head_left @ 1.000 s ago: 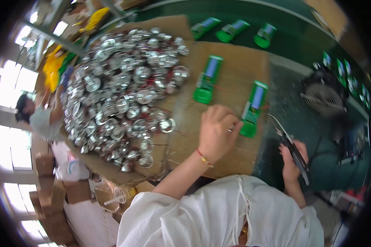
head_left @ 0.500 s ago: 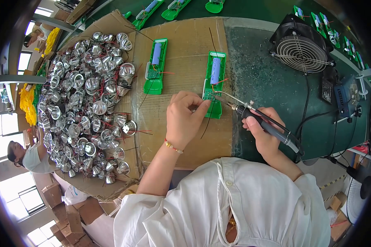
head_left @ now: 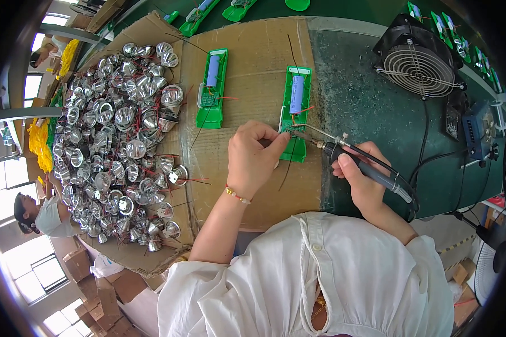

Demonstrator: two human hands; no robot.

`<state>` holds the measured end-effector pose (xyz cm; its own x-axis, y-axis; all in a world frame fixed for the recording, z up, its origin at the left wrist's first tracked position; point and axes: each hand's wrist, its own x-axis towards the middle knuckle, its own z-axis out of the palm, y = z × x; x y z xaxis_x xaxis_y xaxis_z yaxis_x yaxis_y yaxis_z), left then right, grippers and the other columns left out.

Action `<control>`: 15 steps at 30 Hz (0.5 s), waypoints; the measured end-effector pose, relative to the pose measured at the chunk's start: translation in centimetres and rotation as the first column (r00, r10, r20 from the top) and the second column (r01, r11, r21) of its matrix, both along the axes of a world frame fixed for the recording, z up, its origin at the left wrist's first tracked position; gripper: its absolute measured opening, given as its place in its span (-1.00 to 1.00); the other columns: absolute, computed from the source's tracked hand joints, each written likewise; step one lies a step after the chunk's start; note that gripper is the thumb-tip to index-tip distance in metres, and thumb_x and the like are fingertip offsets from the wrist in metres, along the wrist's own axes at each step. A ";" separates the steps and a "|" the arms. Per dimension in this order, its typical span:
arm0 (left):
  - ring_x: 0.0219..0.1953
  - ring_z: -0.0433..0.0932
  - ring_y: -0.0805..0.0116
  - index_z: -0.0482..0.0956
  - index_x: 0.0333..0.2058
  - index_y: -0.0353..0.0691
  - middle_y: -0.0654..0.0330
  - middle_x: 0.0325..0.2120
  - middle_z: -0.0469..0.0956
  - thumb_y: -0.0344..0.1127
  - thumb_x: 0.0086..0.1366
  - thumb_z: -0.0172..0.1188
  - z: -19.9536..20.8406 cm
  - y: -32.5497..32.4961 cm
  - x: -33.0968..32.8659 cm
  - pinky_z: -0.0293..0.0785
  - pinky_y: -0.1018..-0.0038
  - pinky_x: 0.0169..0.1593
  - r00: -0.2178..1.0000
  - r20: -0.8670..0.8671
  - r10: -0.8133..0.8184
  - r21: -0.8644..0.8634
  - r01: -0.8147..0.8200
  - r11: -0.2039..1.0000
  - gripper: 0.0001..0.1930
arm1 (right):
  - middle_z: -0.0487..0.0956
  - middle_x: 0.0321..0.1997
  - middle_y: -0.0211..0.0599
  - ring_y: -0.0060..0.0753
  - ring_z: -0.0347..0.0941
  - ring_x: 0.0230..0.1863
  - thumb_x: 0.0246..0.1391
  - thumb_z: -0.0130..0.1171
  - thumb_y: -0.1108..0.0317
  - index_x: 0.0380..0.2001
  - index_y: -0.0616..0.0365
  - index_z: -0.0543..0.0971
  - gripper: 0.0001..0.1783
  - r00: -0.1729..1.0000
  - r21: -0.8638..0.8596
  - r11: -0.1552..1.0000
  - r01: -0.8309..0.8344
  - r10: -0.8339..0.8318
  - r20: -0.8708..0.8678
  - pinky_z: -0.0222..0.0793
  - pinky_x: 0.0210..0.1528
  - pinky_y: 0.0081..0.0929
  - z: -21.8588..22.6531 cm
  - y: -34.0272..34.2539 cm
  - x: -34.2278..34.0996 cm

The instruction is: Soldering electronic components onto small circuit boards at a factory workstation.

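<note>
A green plastic housing (head_left: 294, 153) lies on the cardboard, with a lilac cylindrical battery (head_left: 297, 94) and a small green circuit board (head_left: 287, 122) inside. My left hand (head_left: 252, 160) is pinched closed at the board's left side; whatever its fingertips hold is hidden. Black wires extend above and below this housing. In my right hand (head_left: 361, 182) is a soldering iron (head_left: 376, 174) with a thin bent metal tube fixed alongside. Its tip points left and reaches the board, close to my left fingertips. Farther left sits a second green housing (head_left: 209, 117) with a battery and board.
Many shiny reflector cups (head_left: 123, 118) with red wires are heaped on the left. A black fan with a wire guard (head_left: 419, 70) stands back right, near a blue box (head_left: 478, 132) with cables. More green housings (head_left: 195, 22) lie along the back. Another person (head_left: 45, 216) is at far left.
The whole view has shifted slightly. My left fingertips are a little closer to the iron's tip at the board. Both hands keep nearly the same pose, and the right still grips the soldering iron.
</note>
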<state>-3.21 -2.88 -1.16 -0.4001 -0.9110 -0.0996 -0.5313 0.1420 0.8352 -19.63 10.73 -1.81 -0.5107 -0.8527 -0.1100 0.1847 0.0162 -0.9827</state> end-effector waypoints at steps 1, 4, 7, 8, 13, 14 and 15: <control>-0.49 0.50 0.26 0.59 -0.58 -0.32 0.12 -0.55 0.53 -0.34 0.04 0.35 0.0 0.0 0.0 0.40 0.39 -0.38 1.000 -0.004 -0.001 -0.003 0.001 1.000 -0.82 | 0.59 -0.41 -0.17 -0.52 0.54 -0.42 0.07 0.24 0.43 -0.32 0.33 0.46 -0.80 0.999 0.001 1.000 0.004 -0.004 0.044 0.52 -0.39 -0.57 0.0 0.0 0.0; -0.49 0.50 0.26 0.59 -0.58 -0.32 0.13 -0.56 0.53 -0.34 0.03 0.36 -0.2 -0.1 0.0 0.40 0.39 -0.38 1.000 -0.010 -0.004 -0.004 0.004 1.000 -0.82 | 0.59 -0.39 -0.14 -0.50 0.54 -0.41 0.08 0.23 0.44 -0.29 0.33 0.45 -0.79 0.995 -0.045 0.998 0.048 -0.044 0.090 0.53 -0.37 -0.54 0.1 0.4 0.1; -0.51 0.47 0.38 0.57 -0.57 -0.33 0.18 -0.57 0.53 -0.35 0.05 0.36 -0.2 -0.2 0.1 0.38 0.46 -0.41 1.000 -0.004 -0.012 -0.008 0.012 1.000 -0.81 | 0.59 -0.40 -0.13 -0.50 0.53 -0.43 0.09 0.21 0.45 -0.29 0.34 0.44 -0.79 0.996 -0.096 0.992 0.084 -0.084 0.005 0.52 -0.37 -0.55 0.0 0.7 -0.4; -0.53 0.43 0.49 0.56 -0.56 -0.34 0.22 -0.57 0.52 -0.36 0.07 0.36 -0.2 -0.2 0.1 0.35 0.53 -0.44 1.000 -0.002 -0.022 -0.022 0.022 1.000 -0.81 | 0.59 -0.40 -0.13 -0.50 0.53 -0.44 0.09 0.21 0.45 -0.28 0.34 0.44 -0.79 0.997 -0.098 0.992 0.073 -0.074 -0.011 0.51 -0.37 -0.56 0.0 0.9 -0.6; -0.53 0.43 0.51 0.55 -0.57 -0.34 0.23 -0.57 0.52 -0.37 0.07 0.36 -0.3 -0.1 0.1 0.35 0.54 -0.44 1.000 -0.003 -0.025 -0.071 0.024 0.997 -0.81 | 0.58 -0.42 -0.13 -0.51 0.52 -0.46 0.09 0.20 0.44 -0.27 0.33 0.43 -0.79 0.995 -0.116 0.990 0.085 -0.090 -0.042 0.49 -0.37 -0.57 -0.4 2.0 -1.5; -0.52 0.47 0.40 0.56 -0.58 -0.33 0.18 -0.57 0.52 -0.36 0.05 0.36 -0.4 -0.1 0.1 0.38 0.47 -0.42 1.000 -0.005 -0.008 -0.052 0.008 0.999 -0.81 | 0.58 -0.42 -0.13 -0.51 0.52 -0.46 0.09 0.20 0.44 -0.27 0.33 0.43 -0.78 0.993 -0.120 0.987 0.105 -0.111 -0.042 0.49 -0.37 -0.58 -0.4 2.1 -1.7; -0.52 0.50 0.30 0.57 -0.59 -0.32 0.13 -0.57 0.53 -0.35 0.02 0.36 -0.4 -0.1 0.1 0.40 0.40 -0.40 1.000 -0.020 -0.002 -0.046 0.001 0.999 -0.82 | 0.58 -0.42 -0.13 -0.51 0.52 -0.46 0.09 0.20 0.44 -0.26 0.33 0.43 -0.78 0.991 -0.113 0.987 0.118 -0.123 -0.046 0.49 -0.38 -0.58 -0.5 2.3 -2.0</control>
